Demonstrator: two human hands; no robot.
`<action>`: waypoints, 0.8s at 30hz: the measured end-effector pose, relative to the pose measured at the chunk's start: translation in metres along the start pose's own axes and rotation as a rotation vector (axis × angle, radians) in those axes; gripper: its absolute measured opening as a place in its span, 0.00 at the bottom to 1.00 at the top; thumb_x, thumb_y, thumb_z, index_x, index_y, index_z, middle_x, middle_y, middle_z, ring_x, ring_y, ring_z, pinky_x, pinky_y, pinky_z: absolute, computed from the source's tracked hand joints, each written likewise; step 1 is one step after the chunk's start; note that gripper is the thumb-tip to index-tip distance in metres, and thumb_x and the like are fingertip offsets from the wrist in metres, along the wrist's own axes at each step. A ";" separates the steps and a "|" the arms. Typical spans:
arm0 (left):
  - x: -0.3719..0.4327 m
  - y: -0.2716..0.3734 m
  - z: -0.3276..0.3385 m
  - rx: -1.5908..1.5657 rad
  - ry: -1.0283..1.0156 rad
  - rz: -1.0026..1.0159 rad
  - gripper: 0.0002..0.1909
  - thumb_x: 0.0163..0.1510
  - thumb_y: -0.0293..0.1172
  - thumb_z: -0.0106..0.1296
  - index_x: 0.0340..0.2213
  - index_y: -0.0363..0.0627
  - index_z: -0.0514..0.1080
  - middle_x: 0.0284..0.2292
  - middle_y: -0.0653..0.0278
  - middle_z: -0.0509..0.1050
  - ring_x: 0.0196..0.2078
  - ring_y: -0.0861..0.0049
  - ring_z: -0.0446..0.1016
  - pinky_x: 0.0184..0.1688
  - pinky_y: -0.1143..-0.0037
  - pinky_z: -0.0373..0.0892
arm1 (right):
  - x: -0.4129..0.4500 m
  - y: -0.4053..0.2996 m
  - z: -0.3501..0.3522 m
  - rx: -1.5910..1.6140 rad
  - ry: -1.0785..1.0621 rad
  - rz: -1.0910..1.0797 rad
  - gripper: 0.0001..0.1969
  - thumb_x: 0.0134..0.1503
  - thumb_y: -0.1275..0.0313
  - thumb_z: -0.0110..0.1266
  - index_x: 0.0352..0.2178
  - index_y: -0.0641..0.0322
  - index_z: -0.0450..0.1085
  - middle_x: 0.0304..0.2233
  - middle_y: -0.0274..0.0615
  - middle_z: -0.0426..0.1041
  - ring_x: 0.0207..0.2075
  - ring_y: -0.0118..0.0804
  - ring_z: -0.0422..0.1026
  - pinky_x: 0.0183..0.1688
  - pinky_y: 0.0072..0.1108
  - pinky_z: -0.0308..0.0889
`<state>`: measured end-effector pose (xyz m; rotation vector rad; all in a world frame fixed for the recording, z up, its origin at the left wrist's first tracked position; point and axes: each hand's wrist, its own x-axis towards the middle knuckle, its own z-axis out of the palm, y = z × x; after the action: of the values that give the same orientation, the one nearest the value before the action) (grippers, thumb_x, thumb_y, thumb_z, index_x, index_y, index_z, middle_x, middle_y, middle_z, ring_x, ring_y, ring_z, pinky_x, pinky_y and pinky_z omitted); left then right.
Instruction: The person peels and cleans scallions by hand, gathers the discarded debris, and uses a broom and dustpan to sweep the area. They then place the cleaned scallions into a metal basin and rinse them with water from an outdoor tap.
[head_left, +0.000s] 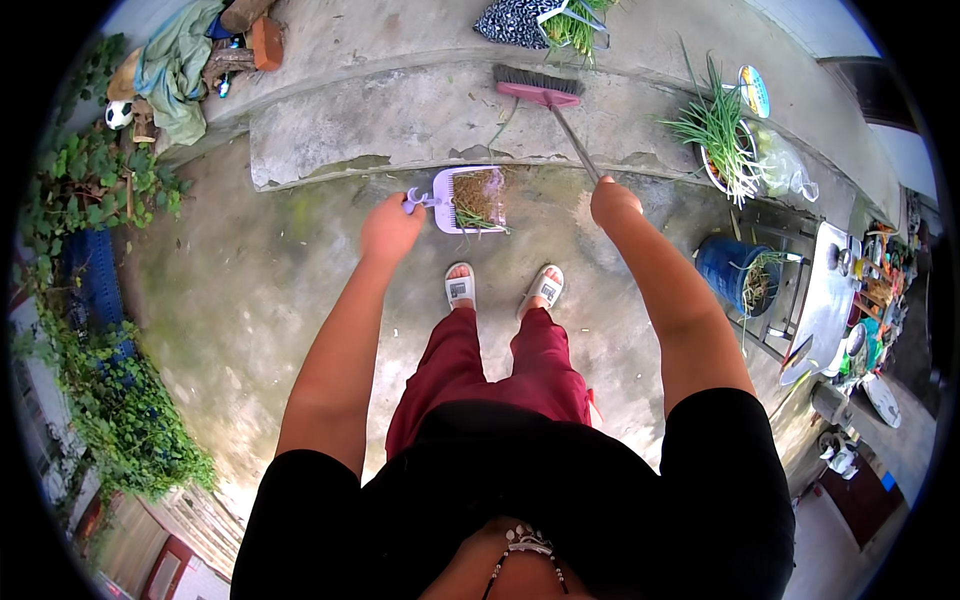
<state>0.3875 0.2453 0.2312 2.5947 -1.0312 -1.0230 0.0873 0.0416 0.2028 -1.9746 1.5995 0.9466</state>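
My left hand (391, 229) grips the handle of a lilac dustpan (444, 201), low over the concrete floor in front of the step. Dry brown debris and green plant scraps (474, 201) fill much of the pan. A toothed edge runs along its handle side. In my right hand (616, 204) is the grey stick of a broom (538, 91) with a pink head and dark bristles. The broom head is over the concrete step (420, 120), beyond the dustpan. A long green leaf strand (506, 124) hangs or lies below the broom head; I cannot tell which.
To the right are a bowl of spring onions (721, 154), a plastic bag (784, 161), a blue bucket (731, 270) with plant scraps and a metal-topped table (821, 300). A patterned bag (517, 22) of greens sits on the upper level. Leafy vines (127, 420) line the left.
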 end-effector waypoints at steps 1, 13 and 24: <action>0.001 0.002 -0.001 0.000 -0.005 0.006 0.20 0.48 0.43 0.48 0.39 0.44 0.73 0.35 0.51 0.76 0.38 0.55 0.74 0.40 0.63 0.69 | -0.005 0.001 0.017 -0.088 -0.075 0.012 0.21 0.51 0.75 0.51 0.45 0.73 0.56 0.40 0.61 0.72 0.43 0.56 0.73 0.42 0.37 0.70; 0.002 -0.005 0.008 -0.045 -0.021 0.043 0.19 0.48 0.44 0.48 0.37 0.44 0.74 0.34 0.51 0.76 0.39 0.54 0.73 0.41 0.62 0.69 | -0.196 0.115 0.127 0.211 -0.276 0.071 0.13 0.48 0.77 0.43 0.38 0.69 0.62 0.33 0.65 0.72 0.39 0.61 0.71 0.43 0.40 0.66; -0.003 0.011 0.003 0.053 -0.018 0.102 0.18 0.49 0.43 0.48 0.34 0.41 0.74 0.34 0.48 0.75 0.38 0.52 0.73 0.40 0.62 0.69 | -0.025 -0.015 0.285 -0.408 -0.306 -0.658 0.07 0.44 0.71 0.58 0.27 0.56 0.78 0.27 0.43 0.78 0.30 0.39 0.77 0.32 0.30 0.71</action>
<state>0.3779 0.2389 0.2345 2.5484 -1.1970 -1.0096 0.0310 0.2603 0.0272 -2.2515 0.5465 1.2631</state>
